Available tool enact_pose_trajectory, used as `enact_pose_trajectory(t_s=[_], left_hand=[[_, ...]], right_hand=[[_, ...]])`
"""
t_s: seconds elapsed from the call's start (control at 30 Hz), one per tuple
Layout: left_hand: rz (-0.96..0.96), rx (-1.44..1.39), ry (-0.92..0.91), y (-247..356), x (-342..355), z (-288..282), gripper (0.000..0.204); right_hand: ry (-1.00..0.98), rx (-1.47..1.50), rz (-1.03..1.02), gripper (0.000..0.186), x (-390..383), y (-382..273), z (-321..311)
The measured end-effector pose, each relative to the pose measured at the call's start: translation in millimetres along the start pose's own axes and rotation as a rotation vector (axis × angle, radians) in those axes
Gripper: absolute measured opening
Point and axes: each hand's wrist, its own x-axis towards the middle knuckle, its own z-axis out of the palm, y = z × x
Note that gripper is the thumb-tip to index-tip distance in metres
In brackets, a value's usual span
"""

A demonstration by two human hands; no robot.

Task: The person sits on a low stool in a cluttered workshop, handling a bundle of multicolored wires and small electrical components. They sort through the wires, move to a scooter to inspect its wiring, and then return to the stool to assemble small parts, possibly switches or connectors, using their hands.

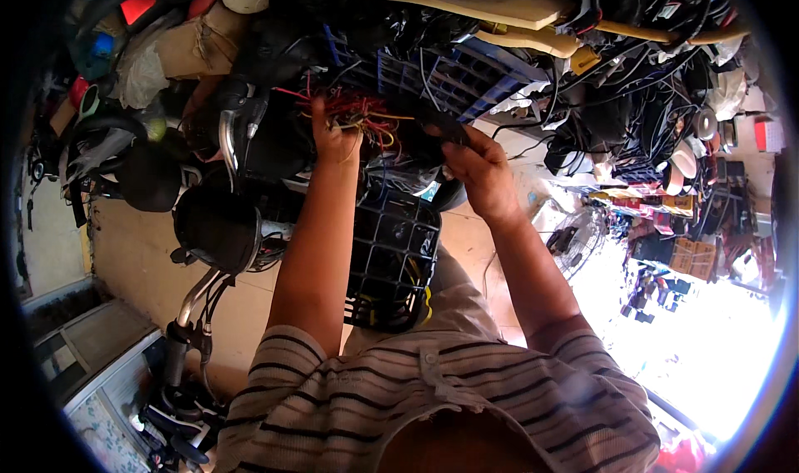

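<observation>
the left hand (337, 145) was raised at eleven o'clock from the middle of the view, palm against a tangle of thin wires (359, 105), mostly red with some yellow, which sat between eleven and twelve. its thumb stuck up beside the tangle, but the wires and shadow hid the other fingers, so i could not tell whether they were spread or pressed together. the right hand (484, 178), at two o'clock, pinched a dark strip (450, 128) between thumb and bent fingers; the strip's far end ran into shadow toward the wires. a blue crate (491, 82) lay tilted beyond the hands at one o'clock. a black basket (394, 244) stood near the middle, toward six o'clock from the wires and between the forearms. a rounded black mirror or pad, i could not tell which, was at nine o'clock, with a bent handlebar (196, 297) at eight. a cardboard box (198, 47) lay between ten and eleven, a fan (576, 238) was at three, and the person's striped shirt (433, 381) filled six o'clock.
</observation>
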Motion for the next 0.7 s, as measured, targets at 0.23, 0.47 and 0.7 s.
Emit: enact_pose_trajectory(t_s=[0.23, 0.47, 0.7], left_hand=[[-0.005, 0.535, 0.360, -54.3, -14.7, -32.5, 0.046], [0.045, 0.416, 0.436, -69.1, -10.6, -51.0, 0.048], [0.064, 0.521, 0.358, -65.5, 2.7, -19.2, 0.056]], right_hand=[[0.051, 0.294, -0.074, 0.028, 9.7, -1.6, -11.0], [0.097, 0.326, -0.186, 0.026, 20.3, -3.4, 10.8], [-0.152, -0.112, -0.010, 0.026, -6.5, -1.4, 12.1]])
